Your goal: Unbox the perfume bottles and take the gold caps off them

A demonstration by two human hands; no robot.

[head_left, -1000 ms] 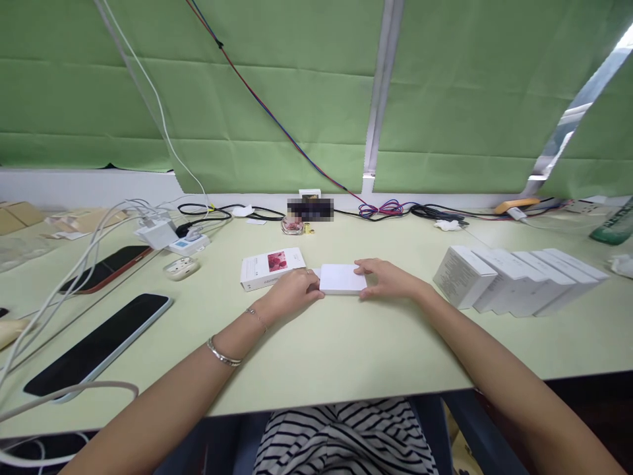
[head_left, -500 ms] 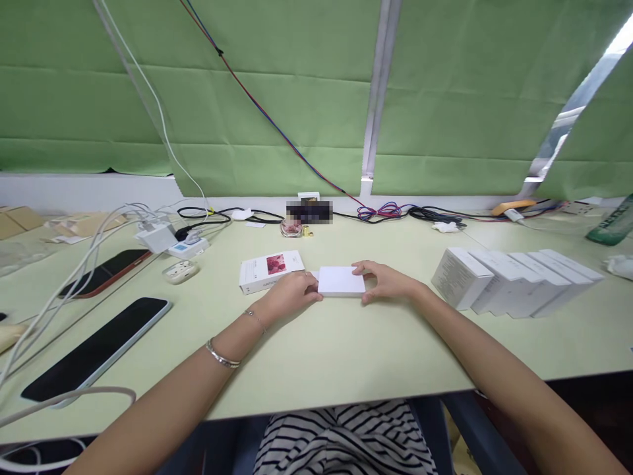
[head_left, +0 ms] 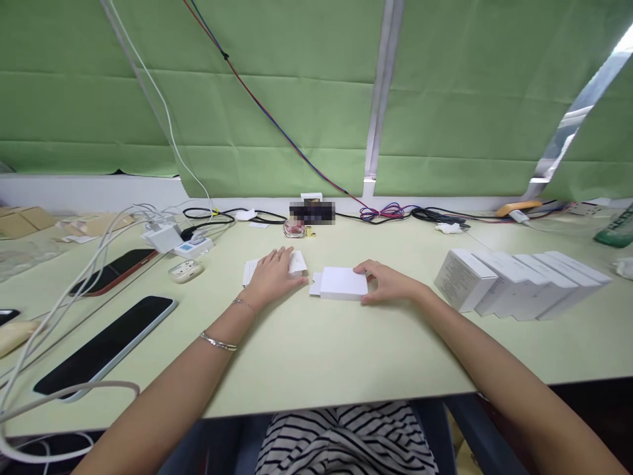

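White, flat and rectangular, a box [head_left: 343, 282] lies on the pale-green desk [head_left: 346, 356], its white inner piece [head_left: 315, 284] jutting leftward, my right hand [head_left: 390, 281] clamped on its right end. My left hand [head_left: 271, 278] has just gone to the white oblong carton [head_left: 297, 262], leaving one hand on the box; whether its fingers grip, I cannot tell.

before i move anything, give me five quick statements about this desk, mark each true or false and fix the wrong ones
1. The right hand grips one end of a white box. True.
2. A white piece sticks out of that box's left end. True.
3. The left hand is over the pale-edged phone. False: it is over a second white box.
4. The row of boxes stands left of both hands. False: it stands to their right.
5. Bracelets circle the left wrist. True.
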